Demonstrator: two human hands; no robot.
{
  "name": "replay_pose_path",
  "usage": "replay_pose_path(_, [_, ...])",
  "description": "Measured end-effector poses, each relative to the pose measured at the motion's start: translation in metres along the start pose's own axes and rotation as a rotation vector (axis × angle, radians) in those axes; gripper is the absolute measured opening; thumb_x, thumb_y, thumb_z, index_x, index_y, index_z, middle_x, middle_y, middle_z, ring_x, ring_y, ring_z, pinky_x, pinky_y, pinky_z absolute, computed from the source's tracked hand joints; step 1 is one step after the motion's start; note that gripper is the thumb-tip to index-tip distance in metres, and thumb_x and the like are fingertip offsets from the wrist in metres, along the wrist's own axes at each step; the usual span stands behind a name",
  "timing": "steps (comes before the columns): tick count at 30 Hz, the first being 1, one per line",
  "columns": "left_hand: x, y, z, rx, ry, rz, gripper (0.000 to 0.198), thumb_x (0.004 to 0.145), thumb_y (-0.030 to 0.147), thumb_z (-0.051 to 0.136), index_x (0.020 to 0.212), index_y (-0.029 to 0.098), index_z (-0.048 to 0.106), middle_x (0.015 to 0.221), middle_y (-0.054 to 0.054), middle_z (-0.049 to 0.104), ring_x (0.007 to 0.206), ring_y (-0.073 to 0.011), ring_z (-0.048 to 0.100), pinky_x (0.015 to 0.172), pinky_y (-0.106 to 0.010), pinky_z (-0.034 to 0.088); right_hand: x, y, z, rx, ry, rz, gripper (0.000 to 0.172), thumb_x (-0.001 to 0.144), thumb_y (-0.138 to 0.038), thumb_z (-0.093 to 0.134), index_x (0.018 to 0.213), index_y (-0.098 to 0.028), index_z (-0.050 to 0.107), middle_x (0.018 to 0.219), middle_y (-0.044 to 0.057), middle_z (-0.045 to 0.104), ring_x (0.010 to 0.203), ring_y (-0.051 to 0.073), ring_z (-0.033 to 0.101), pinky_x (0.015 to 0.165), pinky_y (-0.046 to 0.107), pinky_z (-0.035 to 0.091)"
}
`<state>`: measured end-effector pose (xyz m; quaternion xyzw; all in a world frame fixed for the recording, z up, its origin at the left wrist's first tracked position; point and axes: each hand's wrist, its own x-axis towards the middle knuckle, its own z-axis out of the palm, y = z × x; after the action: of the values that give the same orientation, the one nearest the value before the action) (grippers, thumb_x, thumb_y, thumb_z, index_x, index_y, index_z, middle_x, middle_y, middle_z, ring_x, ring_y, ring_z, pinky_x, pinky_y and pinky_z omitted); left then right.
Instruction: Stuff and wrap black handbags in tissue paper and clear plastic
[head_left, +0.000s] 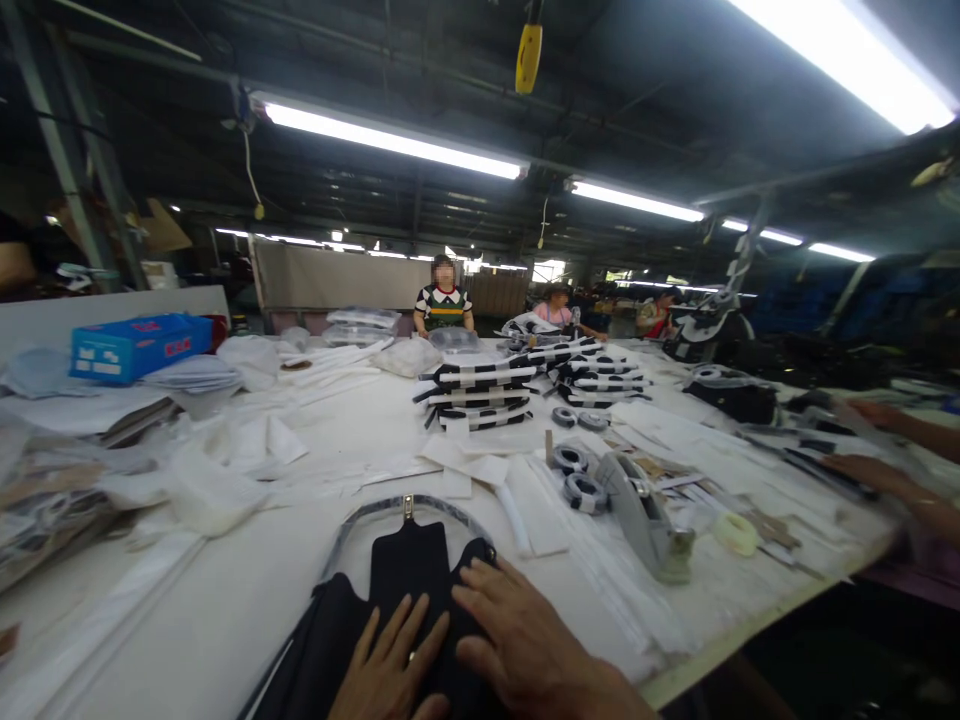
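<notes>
A black handbag lies on the white table just in front of me. Its looped handle, which looks wrapped in clear film, arches away over the tabletop. At the top of the bag's centre tab sits a small gold-coloured metal clasp. My left hand rests flat on the lower middle of the bag, fingers stretched out. On the bag's right side lies my right hand, its fingers also extended and its fingertips close to the right handle end. The lower part of the bag is out of frame.
Right of the bag are a grey tape dispenser, wrapped rolls and a pale tape roll. Stacked black-and-white pieces stand farther back. A blue box is at left. Another person's hands work at the right edge.
</notes>
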<state>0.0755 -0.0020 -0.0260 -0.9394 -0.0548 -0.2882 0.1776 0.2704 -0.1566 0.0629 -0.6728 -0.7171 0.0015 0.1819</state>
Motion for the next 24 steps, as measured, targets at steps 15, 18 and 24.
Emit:
replay_pose_path(15, [0.005,-0.001,-0.005,0.047,-0.031,0.041,0.058,0.093,0.052,0.048,0.148,0.039,0.037,0.141,-0.003,0.057,0.122,-0.0251,0.059,0.095,-0.039,0.047,-0.024,0.024,0.034,0.285,0.249,0.316,0.039,0.098,-0.030,0.049,0.136,-0.029,0.056,0.150,0.004,0.048,0.141,0.023,0.039,0.116,0.050,0.031])
replay_pose_path(18, [0.003,-0.002,-0.004,-0.046,-0.100,0.003,0.052,0.095,0.049,0.043,0.146,0.041,0.039,0.143,-0.002,0.055,0.125,-0.0267,0.057,0.097,-0.043,0.048,-0.041,0.028,0.038,0.365,0.457,0.325,0.033,0.100,-0.029,0.044,0.127,-0.025,0.062,0.133,0.007,0.063,0.129,0.020,0.054,0.116,0.049,0.032])
replay_pose_path(24, [0.009,-0.003,-0.017,-0.191,-0.327,-0.087,0.050,0.097,0.043,0.031,0.143,0.031,0.048,0.146,-0.007,0.052,0.135,-0.0306,0.047,0.104,-0.054,0.042,-0.146,0.074,0.025,0.251,0.741,0.564,0.027,0.096,-0.037,0.049,0.105,-0.024,0.071,0.104,0.005,0.075,0.104,0.020,0.067,0.106,0.042,0.044])
